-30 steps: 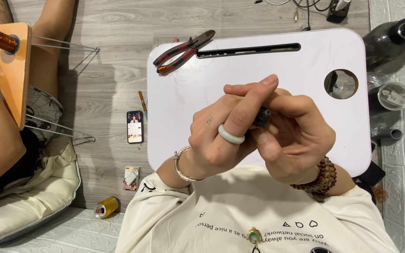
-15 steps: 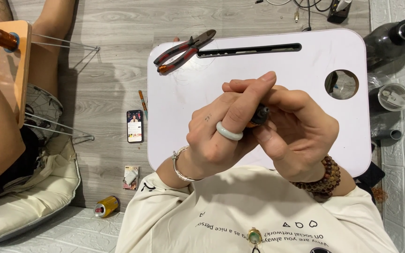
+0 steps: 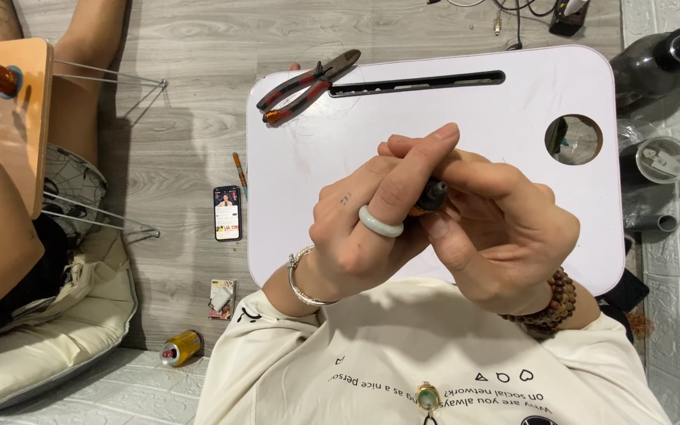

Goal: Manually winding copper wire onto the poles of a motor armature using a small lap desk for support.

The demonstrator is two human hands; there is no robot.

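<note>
Your left hand (image 3: 367,228) and right hand (image 3: 497,236) meet over the near middle of the white desk (image 3: 513,110). The fingers of both are closed tight around a small dark object (image 3: 433,194), mostly hidden between them. Red-handled pliers (image 3: 308,85) lie on the desk's far left corner, well apart. A phone (image 3: 227,212) rests on the floor to the left.

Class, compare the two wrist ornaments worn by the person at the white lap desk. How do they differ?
The bracelet on the left wrist is one thin, silvery metal band; the bracelet on the right wrist is chunky brown wooden beads in stacked rows. The left one shines, while the right one looks matte. Both sit just above the cream sleeves.
</note>
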